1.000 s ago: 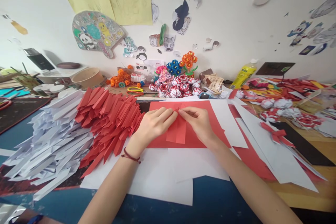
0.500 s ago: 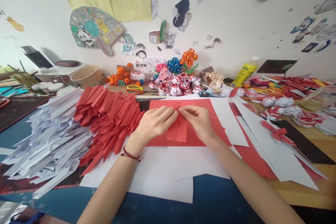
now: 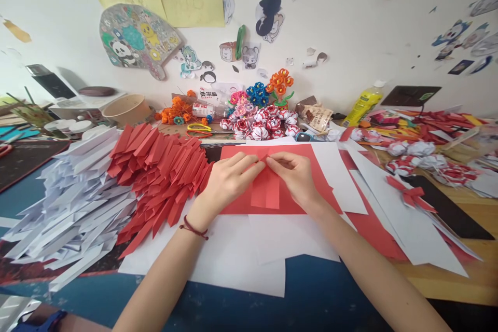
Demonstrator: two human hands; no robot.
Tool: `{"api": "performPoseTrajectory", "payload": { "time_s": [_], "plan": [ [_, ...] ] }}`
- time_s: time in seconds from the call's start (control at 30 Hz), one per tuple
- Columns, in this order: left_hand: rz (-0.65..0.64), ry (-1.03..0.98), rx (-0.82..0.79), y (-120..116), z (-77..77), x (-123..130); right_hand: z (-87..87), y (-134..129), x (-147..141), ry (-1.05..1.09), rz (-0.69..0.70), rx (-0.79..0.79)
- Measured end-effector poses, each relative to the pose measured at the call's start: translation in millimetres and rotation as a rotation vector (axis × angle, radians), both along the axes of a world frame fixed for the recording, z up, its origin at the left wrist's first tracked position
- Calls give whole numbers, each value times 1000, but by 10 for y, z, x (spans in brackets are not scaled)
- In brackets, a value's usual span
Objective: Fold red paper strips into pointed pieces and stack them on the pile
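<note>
Head view: over a red sheet (image 3: 238, 204), left hand (image 3: 235, 174) and right hand (image 3: 294, 174), both nearly closed, pinch the top of a small red paper (image 3: 266, 190) whose crease uneven pulling could skew or tear.

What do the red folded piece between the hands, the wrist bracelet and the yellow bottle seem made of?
Red folded piece: apparently matte paper, by its thin edges and crisp crease.
Wrist bracelet: probably dull cord, from its thin strands.
Yellow bottle: likely smooth plastic, from its even body and white cap.
</note>
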State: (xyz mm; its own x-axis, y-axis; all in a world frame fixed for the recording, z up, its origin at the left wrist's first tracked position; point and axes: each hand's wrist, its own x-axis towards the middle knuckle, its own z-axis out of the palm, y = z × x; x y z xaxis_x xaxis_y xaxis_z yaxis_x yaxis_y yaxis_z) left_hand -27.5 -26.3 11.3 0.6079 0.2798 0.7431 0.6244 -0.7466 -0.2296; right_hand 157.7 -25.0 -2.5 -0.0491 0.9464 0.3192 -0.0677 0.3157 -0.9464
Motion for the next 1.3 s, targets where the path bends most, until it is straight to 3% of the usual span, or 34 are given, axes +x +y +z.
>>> {"api": "performPoseTrajectory", "payload": {
  "time_s": [0.17, 0.3, 0.5, 0.87, 1.3],
  "plan": [
    [-58, -418, -437, 0, 46, 61, -12, 5, 10, -22, -11, 36],
    [-79, -641, -834, 9, 90, 90, -2, -18, -4, -65, 32, 65],
    [-161, -797, -1119, 35, 93, 107, 12, -39, -10, -125, 62, 105],
    [-221, -792, -1294, 45, 106, 63, 19, -52, -22, -217, 86, 114],
    [-57, -547, -965, 12, 58, 84, -19, -14, -29, -198, 128, 34]
  ]
}}
